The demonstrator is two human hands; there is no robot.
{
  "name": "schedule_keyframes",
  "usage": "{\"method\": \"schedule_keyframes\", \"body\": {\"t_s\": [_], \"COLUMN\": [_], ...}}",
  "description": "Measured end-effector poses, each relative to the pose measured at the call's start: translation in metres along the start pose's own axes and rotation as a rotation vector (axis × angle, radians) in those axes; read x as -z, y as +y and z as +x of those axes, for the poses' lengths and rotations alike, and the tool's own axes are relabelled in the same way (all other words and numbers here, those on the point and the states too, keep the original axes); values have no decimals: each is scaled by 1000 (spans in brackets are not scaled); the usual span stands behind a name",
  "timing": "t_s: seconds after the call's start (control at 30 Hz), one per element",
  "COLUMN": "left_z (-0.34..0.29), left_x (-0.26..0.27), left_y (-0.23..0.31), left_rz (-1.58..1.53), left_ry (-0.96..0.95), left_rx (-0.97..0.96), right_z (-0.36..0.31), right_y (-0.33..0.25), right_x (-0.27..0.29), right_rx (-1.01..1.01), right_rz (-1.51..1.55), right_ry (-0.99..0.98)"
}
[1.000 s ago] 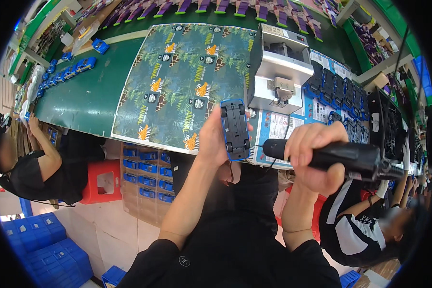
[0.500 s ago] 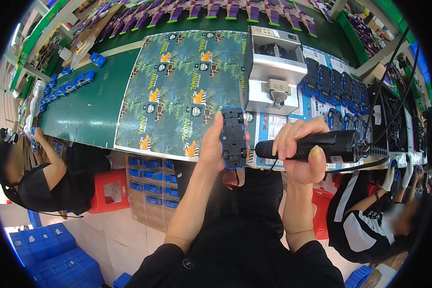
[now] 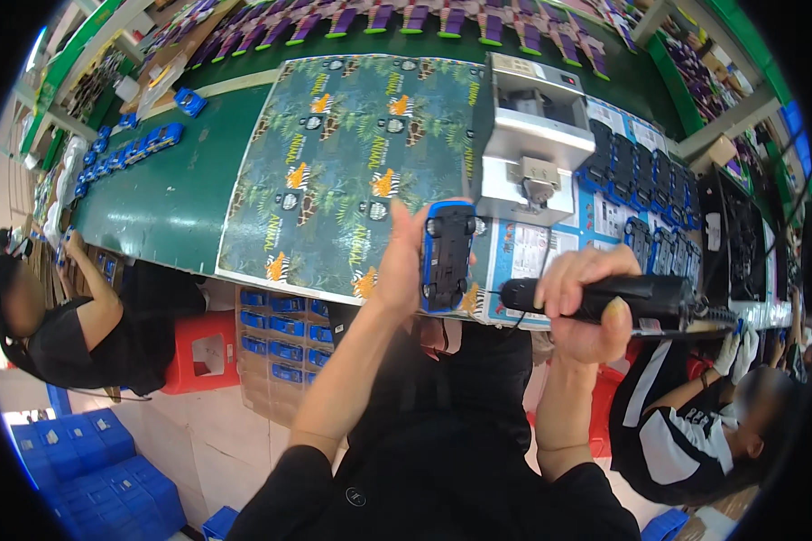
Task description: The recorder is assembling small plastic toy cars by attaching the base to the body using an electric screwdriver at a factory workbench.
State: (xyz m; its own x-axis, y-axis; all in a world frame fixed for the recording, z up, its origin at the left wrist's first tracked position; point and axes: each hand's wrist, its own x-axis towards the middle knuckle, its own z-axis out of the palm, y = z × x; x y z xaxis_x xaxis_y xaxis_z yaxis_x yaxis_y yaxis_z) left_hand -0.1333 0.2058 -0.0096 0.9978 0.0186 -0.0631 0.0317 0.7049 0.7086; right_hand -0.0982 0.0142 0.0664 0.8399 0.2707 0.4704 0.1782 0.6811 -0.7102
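My left hand [image 3: 400,261] is closed around a blue toy car [image 3: 447,257], its black underside and wheels turned toward me and a strip of its blue side showing. A black electric screwdriver [image 3: 645,299] lies nearly level in my right hand [image 3: 588,311], fingers over its body and thumb below. Its thin bit points left at the car's lower end, with a small gap between them. Just beyond the car stands a silver metal box-shaped machine [image 3: 534,149], which looks like a screw feeder.
Toy cars [image 3: 636,171] lie in rows right of the machine. A patterned sheet [image 3: 334,180] covers the green table [image 3: 180,216]. More blue cars [image 3: 144,153] line the left. Purple striped pieces [image 3: 424,20] run along the back. One person sits at each side; a cable trails from the screwdriver.
The toy car has rolled a little in my left hand, so more of its blue side shows. The head view has shifted slightly. Both hands keep their holds.
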Motion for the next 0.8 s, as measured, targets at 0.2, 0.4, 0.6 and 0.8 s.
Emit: {"method": "schedule_keyframes", "body": {"t_s": [0.2, 0.4, 0.6, 0.8], "left_z": [22, -8, -75, -85], "left_x": [15, 96, 187, 165], "left_y": [65, 133, 215, 168], "left_rz": [1926, 2297, 2518, 2201], "left_ry": [-419, -490, 228, 456], "left_rx": [-835, -615, -464, -611], "right_z": [-13, -9, 2, 3], "right_y": [-16, -20, 4, 11], "right_x": [28, 38, 27, 19], "right_rx": [60, 12, -40, -82], "right_rz": [-224, -162, -58, -42], "right_ry": [83, -6, -3, 2]}}
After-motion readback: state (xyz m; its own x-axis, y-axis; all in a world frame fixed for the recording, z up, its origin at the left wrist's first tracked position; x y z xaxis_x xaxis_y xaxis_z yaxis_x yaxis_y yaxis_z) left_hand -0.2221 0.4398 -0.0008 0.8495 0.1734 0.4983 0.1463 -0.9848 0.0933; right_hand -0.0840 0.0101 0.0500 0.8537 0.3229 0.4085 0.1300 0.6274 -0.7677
